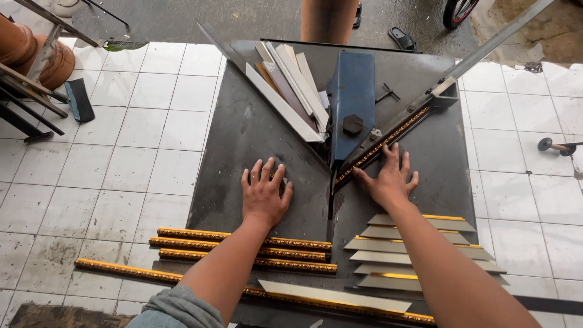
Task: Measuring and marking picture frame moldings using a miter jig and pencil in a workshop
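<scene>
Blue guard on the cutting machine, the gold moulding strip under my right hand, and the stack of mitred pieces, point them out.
Blue guard [354,97], head view, middle of its flat face.
Gold moulding strip [384,146], head view, mid-length against the fence.
Stack of mitred pieces [419,252], head view, pale back of a middle piece.

The dark metal saw table [255,140] looks matt and scuffed. At six o'clock lie ornate gold moulding strips [243,243], glossy and embossed; at twelve o'clock, pale smooth offcuts [291,91] lean beside a blue-painted metal guard [353,97].

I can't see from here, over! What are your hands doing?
Left hand flat on metal table. Right hand pressing gold moulding strip against fence. Cut pieces behind right wrist.
</scene>
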